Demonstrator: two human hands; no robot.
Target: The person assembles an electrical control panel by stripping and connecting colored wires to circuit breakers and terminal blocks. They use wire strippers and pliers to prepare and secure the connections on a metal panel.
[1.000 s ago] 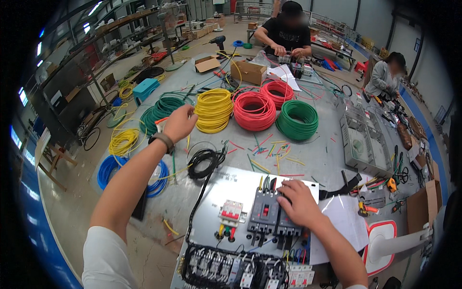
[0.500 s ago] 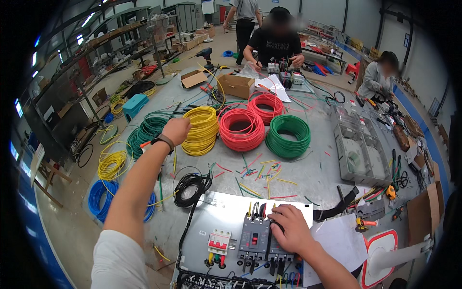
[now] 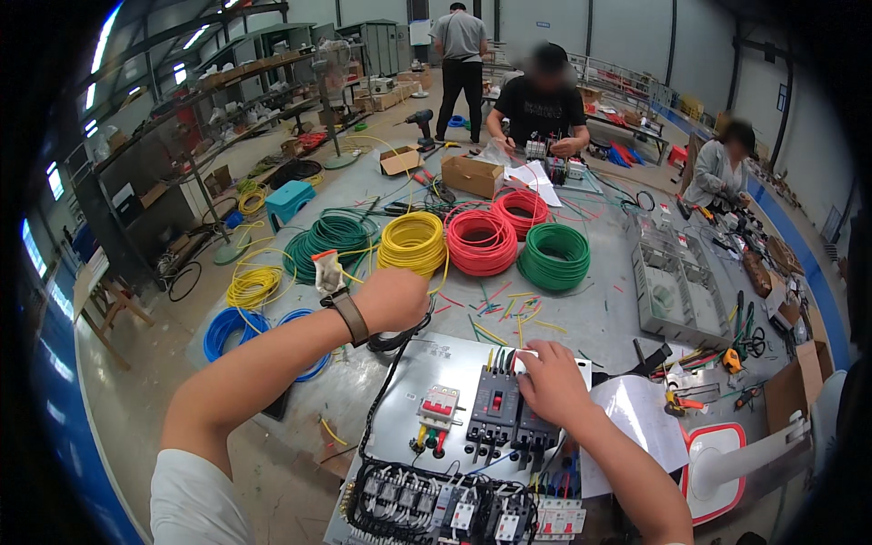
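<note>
My left hand [image 3: 396, 300] is closed just in front of the yellow wire coil [image 3: 411, 243]. A loop of yellow wire runs down from the coil to the fist, which seems to grip it; the fingertips are hidden. My right hand [image 3: 552, 381] lies over the top of the right-hand black breaker [image 3: 538, 431], fingers bent and apart beside the short wire ends. Next to it stands another black breaker [image 3: 496, 398] with a red switch. Both sit on a metal mounting plate [image 3: 436, 356], along with a small white breaker [image 3: 440, 407] with red levers.
Red coils [image 3: 481, 243], a green coil [image 3: 554, 258] and a dark green coil [image 3: 318, 250] stand beyond the plate. Wire offcuts are scattered before them. A grey divided bin [image 3: 677, 282] is at right, near a paper sheet [image 3: 640, 436]. A co-worker [image 3: 542, 104] works across the table.
My left hand has moved from beside the yellow coil toward me and right, nearer the plate. My right hand stays at the breaker. The view has shifted, showing more of the plate's lower wiring.
</note>
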